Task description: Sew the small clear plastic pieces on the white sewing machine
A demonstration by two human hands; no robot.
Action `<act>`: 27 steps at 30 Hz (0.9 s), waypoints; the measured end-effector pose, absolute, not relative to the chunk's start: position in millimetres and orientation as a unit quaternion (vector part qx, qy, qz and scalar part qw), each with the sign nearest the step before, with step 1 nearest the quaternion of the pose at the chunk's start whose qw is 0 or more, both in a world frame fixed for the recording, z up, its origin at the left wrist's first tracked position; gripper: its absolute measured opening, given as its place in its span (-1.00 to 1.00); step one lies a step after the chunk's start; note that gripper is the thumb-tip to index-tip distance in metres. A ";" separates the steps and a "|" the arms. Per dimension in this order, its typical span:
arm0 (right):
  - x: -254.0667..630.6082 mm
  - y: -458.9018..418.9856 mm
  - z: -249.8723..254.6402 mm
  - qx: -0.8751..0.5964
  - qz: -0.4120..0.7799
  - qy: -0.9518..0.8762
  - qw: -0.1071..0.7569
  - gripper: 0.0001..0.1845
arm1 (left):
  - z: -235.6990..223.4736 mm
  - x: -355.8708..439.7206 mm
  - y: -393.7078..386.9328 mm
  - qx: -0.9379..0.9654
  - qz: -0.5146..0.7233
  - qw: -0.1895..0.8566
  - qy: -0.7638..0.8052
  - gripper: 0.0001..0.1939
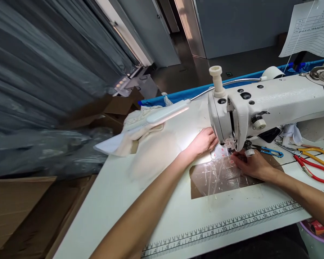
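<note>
A white sewing machine (270, 104) stands on a white table (140, 201). My left hand (203, 141) lies flat on cream fabric (162, 144) just left of the needle area, fingers stretched toward the presser foot. My right hand (250, 164) rests on the brown plate (224, 178) under the machine head, fingers pinched together on a small white piece with red marks (228, 144) at the needle. What exactly the fingers grip is partly hidden by the machine head.
A gooseneck lamp (169, 111) shines over the fabric. Red-handled scissors (313, 169), yellow-handled scissors (317, 154) and blue snips (271, 151) lie at the right. A printed ruler (232, 225) runs along the front edge. Cardboard boxes (18, 212) and grey plastic sheeting (43, 72) sit left.
</note>
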State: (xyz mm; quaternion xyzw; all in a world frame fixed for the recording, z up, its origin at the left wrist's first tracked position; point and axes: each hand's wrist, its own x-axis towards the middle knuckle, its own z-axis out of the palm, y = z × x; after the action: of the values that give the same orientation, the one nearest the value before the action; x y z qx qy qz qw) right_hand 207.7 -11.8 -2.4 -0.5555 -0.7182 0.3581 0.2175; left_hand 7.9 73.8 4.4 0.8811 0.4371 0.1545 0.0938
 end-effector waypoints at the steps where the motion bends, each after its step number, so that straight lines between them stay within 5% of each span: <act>1: 208.4 -11.5 -3.1 -0.553 0.360 -0.717 0.225 -0.73 | 7.3 8.1 76.1 0.880 0.167 0.094 0.435 -0.78; 8: 209.5 -14.4 3.3 -0.530 0.379 -0.718 0.245 -0.67 | 13.6 -6.9 36.1 0.865 0.333 0.009 0.375 -0.76; 17: 211.4 -31.6 0.9 -0.515 0.285 -0.762 0.272 -0.86 | -12.1 -11.6 -13.2 0.928 0.241 0.013 0.284 -0.60; 23: 212.4 -33.9 -6.3 -0.454 0.207 -0.825 0.267 -0.83 | -11.6 -5.3 -17.7 0.888 0.313 -0.066 0.331 -0.70; 27: 210.9 -35.6 -7.3 -0.443 0.163 -0.857 0.208 -0.77 | -11.5 9.8 -29.8 0.890 0.321 -0.029 0.323 -0.74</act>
State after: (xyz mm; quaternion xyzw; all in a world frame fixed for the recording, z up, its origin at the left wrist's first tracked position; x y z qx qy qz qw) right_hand 210.9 -35.6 -7.3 -0.4426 -0.8569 0.1634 0.2076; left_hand 9.8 -29.8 -11.5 0.8897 0.3230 0.3215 -0.0289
